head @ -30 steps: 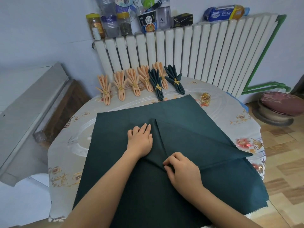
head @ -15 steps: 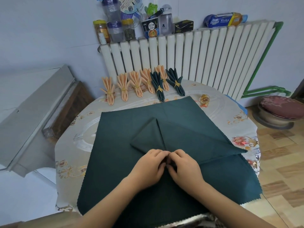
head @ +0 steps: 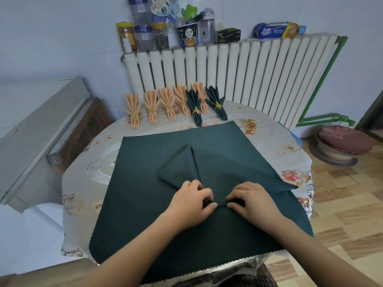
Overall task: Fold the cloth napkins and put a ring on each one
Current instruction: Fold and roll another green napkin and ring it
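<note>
Green napkin (head: 145,183) spread on table (head: 87,166), corner folded in | my left hand (head: 191,200) and right hand (head: 251,200) both pinch the near fold | soft, light, slumps; grip creases | spare ring (head: 251,125) at far edge.

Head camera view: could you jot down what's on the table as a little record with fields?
Being folded: dark green napkin, spread flat, one corner folded in
Left hand: pinching the fold
Right hand: pinching the fold
Finished peach napkins: five, ringed
Finished green napkins: two, ringed
Spare gold ring: loose on the table, beyond the cloth
</note>
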{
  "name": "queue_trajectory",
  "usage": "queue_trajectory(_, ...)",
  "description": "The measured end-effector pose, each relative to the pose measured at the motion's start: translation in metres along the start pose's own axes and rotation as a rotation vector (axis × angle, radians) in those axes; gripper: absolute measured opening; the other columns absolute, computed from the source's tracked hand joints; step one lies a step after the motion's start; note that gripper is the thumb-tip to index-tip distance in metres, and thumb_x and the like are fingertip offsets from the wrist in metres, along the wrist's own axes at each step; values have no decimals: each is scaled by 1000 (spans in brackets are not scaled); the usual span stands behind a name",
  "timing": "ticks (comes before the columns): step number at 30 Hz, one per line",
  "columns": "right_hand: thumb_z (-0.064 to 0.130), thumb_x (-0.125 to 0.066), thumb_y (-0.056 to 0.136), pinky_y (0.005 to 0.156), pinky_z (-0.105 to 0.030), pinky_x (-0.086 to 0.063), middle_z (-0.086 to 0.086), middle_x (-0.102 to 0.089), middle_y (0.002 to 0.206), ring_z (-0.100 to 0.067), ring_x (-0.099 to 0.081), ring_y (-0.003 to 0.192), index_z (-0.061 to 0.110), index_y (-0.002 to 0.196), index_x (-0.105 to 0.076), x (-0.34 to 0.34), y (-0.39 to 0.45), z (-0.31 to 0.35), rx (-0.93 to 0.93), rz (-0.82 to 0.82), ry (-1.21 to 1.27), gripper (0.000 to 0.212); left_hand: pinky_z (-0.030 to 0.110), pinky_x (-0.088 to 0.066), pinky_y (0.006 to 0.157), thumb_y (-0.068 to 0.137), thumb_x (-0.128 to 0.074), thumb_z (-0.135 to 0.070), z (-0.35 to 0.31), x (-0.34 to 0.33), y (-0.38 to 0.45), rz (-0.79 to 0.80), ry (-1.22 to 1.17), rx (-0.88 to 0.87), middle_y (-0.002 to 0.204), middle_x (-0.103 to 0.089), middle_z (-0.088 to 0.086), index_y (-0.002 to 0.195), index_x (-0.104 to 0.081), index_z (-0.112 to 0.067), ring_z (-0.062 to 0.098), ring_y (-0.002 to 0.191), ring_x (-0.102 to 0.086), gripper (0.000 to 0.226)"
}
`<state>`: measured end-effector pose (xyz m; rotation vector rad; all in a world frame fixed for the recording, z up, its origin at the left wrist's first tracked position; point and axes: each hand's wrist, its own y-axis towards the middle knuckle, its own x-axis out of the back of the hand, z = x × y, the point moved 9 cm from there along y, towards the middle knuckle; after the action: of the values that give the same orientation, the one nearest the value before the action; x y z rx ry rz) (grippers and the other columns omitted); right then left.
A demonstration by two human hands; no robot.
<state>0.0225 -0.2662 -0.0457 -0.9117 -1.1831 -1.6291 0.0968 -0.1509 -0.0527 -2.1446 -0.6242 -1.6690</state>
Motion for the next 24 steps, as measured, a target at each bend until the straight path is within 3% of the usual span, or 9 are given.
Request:
queue_trajectory(4,29,-67,71,63,-25,-49,12,-63,68,-13,-61,66,26,68,-67,2,5,15,111,-39,-100,5,27,-38,91,82,-55,-61,-1,-1,6,-5,-86,128,113,-45,-8,96,-60,-33,17,106,-40,32)
queue_trajectory(8,32,-63,72,63,-23,-46,12,-61,67,-12,-60,65,26,69,-66,1,8,14,151,-11,-91,7,30,-35,94,85,-60,-51,-5,0,10,-18,-101,174,116,-47,-7,91,-62,-32,20,108,-42,20)
queue_trajectory(14,32,-69,70,64,-21,-46,15,-64,71,-9,-61,67,28,72,-69,2,7,15,223,35,-83,4,29,-35,92,84,-60,-51,-4,0,10,-22,-119,205,113,-47,-7,90,-63,-31,20,108,-42,21)
queue_trajectory(18,25,-78,68,61,-23,-47,8,-61,70,-14,-59,65,23,71,-65,-3,11,16,230,6,-163,14,31,-35,93,81,-61,-56,-8,-1,11,-18,-83,221,114,-46,-6,91,-61,-31,21,107,-41,27)
queue_trajectory(24,27,-82,59,59,-26,-48,11,-61,66,-13,-60,64,27,69,-63,6,14,11,221,20,-197,22,30,-38,90,90,-56,-45,-6,2,10,-45,-125,240,115,-49,-4,94,-64,-26,21,108,-42,21)
